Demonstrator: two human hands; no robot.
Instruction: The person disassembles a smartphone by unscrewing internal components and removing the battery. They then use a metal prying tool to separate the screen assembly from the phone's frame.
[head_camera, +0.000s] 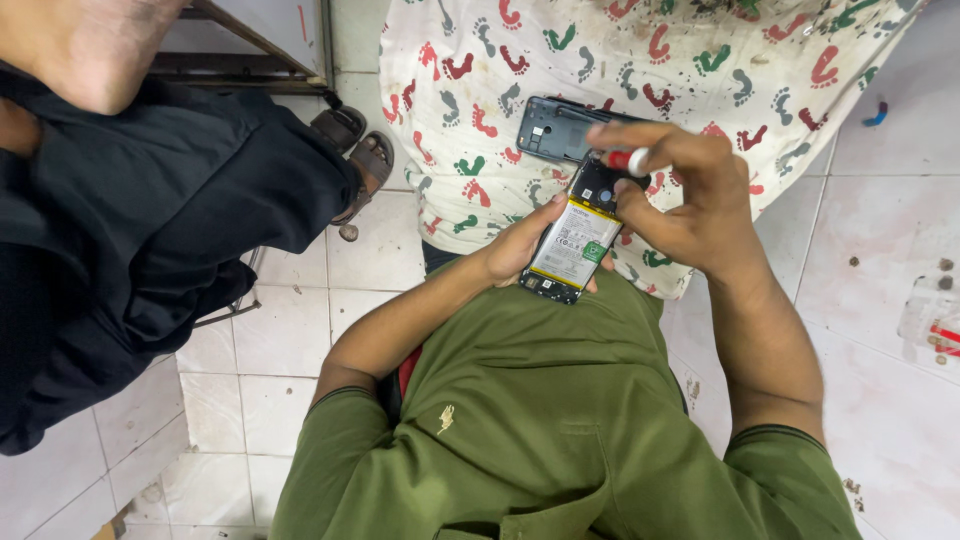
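My left hand (520, 245) cradles an opened smartphone (575, 240) from below, its back off and its pale battery facing up. My right hand (680, 195) grips a small screwdriver with a red and white handle (625, 160), its tip down on the phone's upper end near the camera area. The phone's dark back cover (555, 128) lies just beyond on a white cloth printed with coloured footprints (640, 60). I wear a green shirt.
Another person in dark clothes (130, 220) sits at the left, their sandalled foot (360, 160) on the white tiled floor (300, 320). A clear plastic item with red parts (935, 320) lies at the right edge. A small blue object (877, 112) rests on the tiles.
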